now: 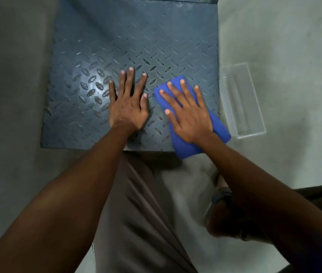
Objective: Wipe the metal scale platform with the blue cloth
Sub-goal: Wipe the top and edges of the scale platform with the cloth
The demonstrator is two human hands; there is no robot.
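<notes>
Both hands lie flat on the platform (pixel 136 36), left hand (pixel 128 107) bare, right hand (pixel 189 115) pressing the blue cloth (pixel 183 148) beside a clear tray (pixel 254 107).

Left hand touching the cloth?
Apart. Head view shows bare platform between the left hand, flat on the metal, and the cloth under the right hand.

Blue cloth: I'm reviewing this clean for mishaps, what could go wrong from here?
The blue cloth overhangs the near edge of the platform under the flat right hand, so it may slide off. A stroke rightward could knock the clear container beside the platform. The left hand presses flat on raised tread and might scrape if it slips.
</notes>
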